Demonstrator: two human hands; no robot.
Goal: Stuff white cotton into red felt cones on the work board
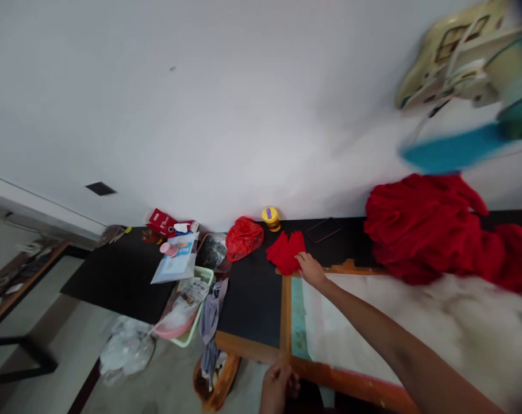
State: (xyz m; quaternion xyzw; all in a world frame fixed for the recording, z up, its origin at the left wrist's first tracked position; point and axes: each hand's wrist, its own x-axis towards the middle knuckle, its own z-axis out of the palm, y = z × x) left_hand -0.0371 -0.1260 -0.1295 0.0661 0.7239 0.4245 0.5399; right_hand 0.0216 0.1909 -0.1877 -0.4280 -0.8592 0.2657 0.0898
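Observation:
My right hand (311,269) reaches across the table, its fingers closed on the edge of a small red cloth item (286,252) that looks like gloves. My left hand (279,382) is low in the view, near the wooden frame (285,322), its fingers curled; whether they hold anything is too small to tell. White sheeting (351,322) and white fluffy filling (468,328) lie inside the frame under my right arm. Behind the filling is a heap of red fabric (425,224).
A yellow-lidded jar (271,218), a red plastic bag (244,237) and a phone (323,230) stand or lie along the wall. A green basket (205,276) is at left. A blue fan blade (455,150) shows blurred at upper right.

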